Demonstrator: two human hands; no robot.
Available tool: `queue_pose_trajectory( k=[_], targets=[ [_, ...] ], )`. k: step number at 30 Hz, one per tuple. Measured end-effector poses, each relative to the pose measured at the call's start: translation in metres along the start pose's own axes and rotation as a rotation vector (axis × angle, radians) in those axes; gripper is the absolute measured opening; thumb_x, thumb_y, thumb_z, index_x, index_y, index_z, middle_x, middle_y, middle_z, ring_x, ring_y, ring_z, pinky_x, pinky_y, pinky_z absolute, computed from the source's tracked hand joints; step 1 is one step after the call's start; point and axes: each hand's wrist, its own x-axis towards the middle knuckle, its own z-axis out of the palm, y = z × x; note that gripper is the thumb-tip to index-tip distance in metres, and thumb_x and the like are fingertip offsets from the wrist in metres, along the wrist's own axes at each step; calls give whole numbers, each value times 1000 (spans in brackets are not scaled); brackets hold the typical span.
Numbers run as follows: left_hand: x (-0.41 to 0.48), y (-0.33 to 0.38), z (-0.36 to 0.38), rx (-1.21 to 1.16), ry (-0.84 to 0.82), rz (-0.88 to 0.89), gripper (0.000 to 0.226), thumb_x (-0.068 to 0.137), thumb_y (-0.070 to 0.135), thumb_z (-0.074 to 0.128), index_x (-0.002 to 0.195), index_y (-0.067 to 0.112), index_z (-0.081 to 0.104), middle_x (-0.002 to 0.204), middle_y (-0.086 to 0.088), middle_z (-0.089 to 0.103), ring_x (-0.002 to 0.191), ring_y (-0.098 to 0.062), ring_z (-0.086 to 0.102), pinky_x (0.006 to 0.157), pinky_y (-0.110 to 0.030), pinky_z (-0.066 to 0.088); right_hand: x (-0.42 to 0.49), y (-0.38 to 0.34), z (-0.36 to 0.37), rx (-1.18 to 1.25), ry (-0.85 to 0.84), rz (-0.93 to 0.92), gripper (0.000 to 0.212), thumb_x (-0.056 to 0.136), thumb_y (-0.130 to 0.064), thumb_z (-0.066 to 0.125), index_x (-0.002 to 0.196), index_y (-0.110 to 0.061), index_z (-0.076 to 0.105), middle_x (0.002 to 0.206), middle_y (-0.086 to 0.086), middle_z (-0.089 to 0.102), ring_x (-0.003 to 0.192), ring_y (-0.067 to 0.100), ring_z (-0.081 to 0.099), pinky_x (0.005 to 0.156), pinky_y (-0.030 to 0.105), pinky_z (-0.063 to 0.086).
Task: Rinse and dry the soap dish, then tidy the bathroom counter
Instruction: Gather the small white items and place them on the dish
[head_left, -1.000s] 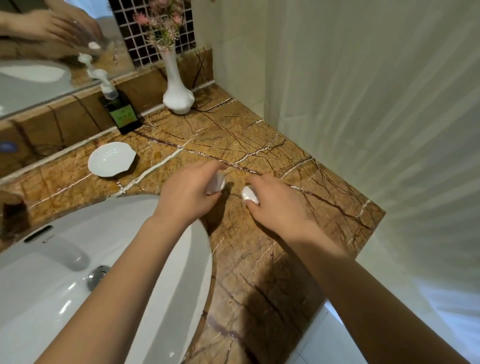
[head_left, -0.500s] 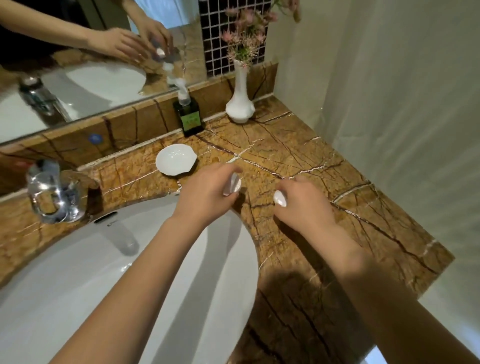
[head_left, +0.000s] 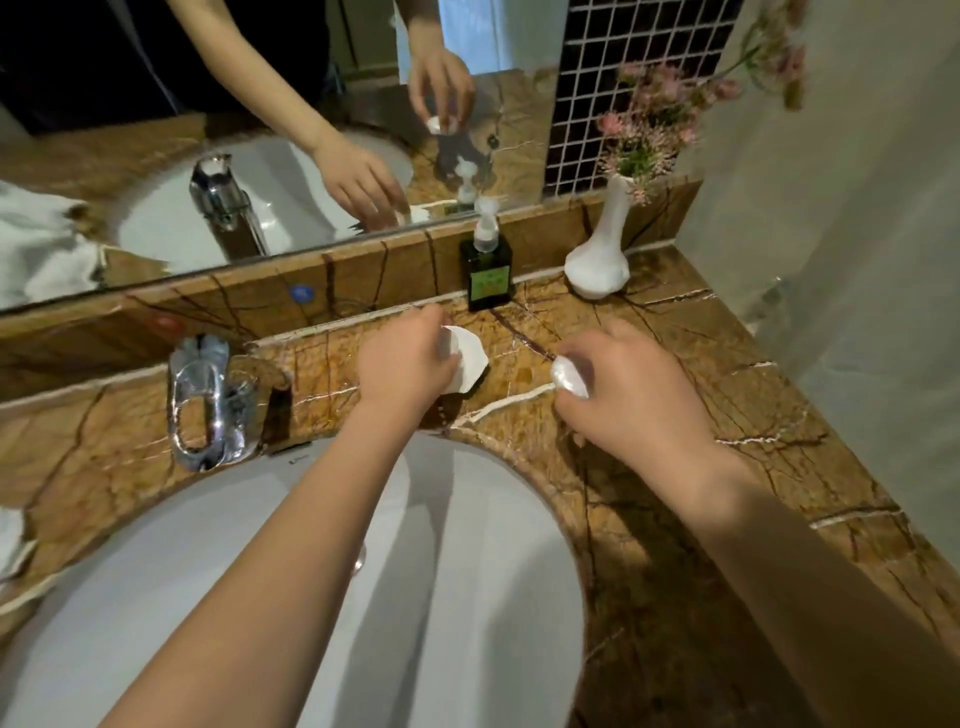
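The white scalloped soap dish (head_left: 471, 364) lies on the brown marble counter (head_left: 727, 374) behind the basin, half hidden by my left hand (head_left: 402, 366). That hand is closed on a small white soap piece (head_left: 450, 343) held right over the dish's left side; I cannot tell whether the two touch. My right hand (head_left: 628, 397) hovers just right of the dish, low over the counter, with its fingers closed on a second small white soap piece (head_left: 569, 378).
A dark green pump bottle (head_left: 488, 273) and a white vase (head_left: 597, 265) of pink flowers stand against the back ledge. The chrome faucet (head_left: 205, 402) sits left of the dish, above the white basin (head_left: 467, 597). A white cloth (head_left: 10, 538) lies at the left edge and a curtain (head_left: 857, 234) hangs on the right.
The view has swung left and up. My left hand has carried its white piece from the open counter to the soap dish. My right hand followed, still holding its piece.
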Motion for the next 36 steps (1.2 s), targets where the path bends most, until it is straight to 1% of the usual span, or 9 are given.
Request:
queue_pose_trajectory(
  k=[3, 8, 13, 17, 19, 23, 26, 30, 36],
  targets=[
    [7, -3, 11, 6, -15, -27, 31, 78, 33, 62, 106, 21, 58, 97, -4, 66, 85, -27, 61, 55, -29, 40, 11, 3, 1, -6, -19, -6, 40, 77, -26, 66, 116, -22, 62, 105, 4, 57, 92, 20, 55, 70, 35, 50],
    [8, -6, 21, -30, -38, -27, 43, 72, 38, 65, 112, 24, 56, 99, -1, 66, 87, -25, 61, 54, -28, 42, 27, 4, 8, 6, -60, -41, 40, 77, -25, 66, 117, -24, 61, 108, 3, 55, 96, 22, 54, 70, 32, 45],
    [1, -7, 26, -28, -12, 7, 44, 73, 43, 70, 110, 22, 58, 90, -1, 69, 76, -21, 61, 49, -24, 36, 40, -5, 24, 6, -60, -73, 41, 77, -25, 66, 118, -24, 60, 110, 3, 57, 98, 21, 55, 71, 29, 40],
    [0, -13, 20, -112, -8, 47, 51, 75, 47, 70, 117, 21, 56, 104, -3, 69, 92, -24, 62, 62, -31, 48, 53, -19, 36, 5, -39, -128, 35, 76, -25, 64, 111, -23, 63, 102, 3, 58, 93, 20, 55, 67, 28, 38],
    [-3, -20, 12, -123, 24, 39, 47, 79, 47, 66, 118, 22, 56, 108, -2, 68, 97, -24, 61, 65, -33, 49, 62, -28, 44, 10, -33, -155, 35, 77, -26, 63, 111, -22, 63, 101, 3, 58, 93, 21, 55, 65, 27, 37],
    [-12, -37, -6, -121, 104, -17, 37, 86, 37, 56, 120, 22, 56, 111, -1, 67, 102, -24, 60, 70, -38, 53, 78, -47, 63, 22, -40, -194, 39, 76, -26, 64, 114, -19, 61, 104, 5, 58, 95, 23, 55, 68, 35, 51],
    [-18, -45, -15, -132, 131, -32, 35, 87, 32, 55, 121, 22, 56, 112, -2, 67, 104, -25, 60, 69, -36, 51, 84, -56, 78, 20, -57, -211, 42, 75, -24, 65, 116, -18, 58, 106, 6, 58, 97, 25, 55, 69, 37, 52],
    [-24, -54, -18, -131, 138, -37, 35, 87, 30, 55, 120, 22, 56, 111, -1, 67, 101, -24, 61, 68, -34, 47, 87, -62, 93, 11, -97, -216, 51, 74, -22, 67, 124, -18, 54, 119, 7, 59, 107, 28, 56, 79, 41, 53],
    [-31, -60, -16, -117, 100, -46, 33, 88, 29, 54, 119, 21, 56, 109, -1, 67, 91, -25, 62, 65, -35, 48, 90, -67, 104, 3, -148, -186, 48, 75, -21, 63, 122, -18, 55, 117, 8, 58, 107, 27, 53, 80, 42, 52]
  ],
)
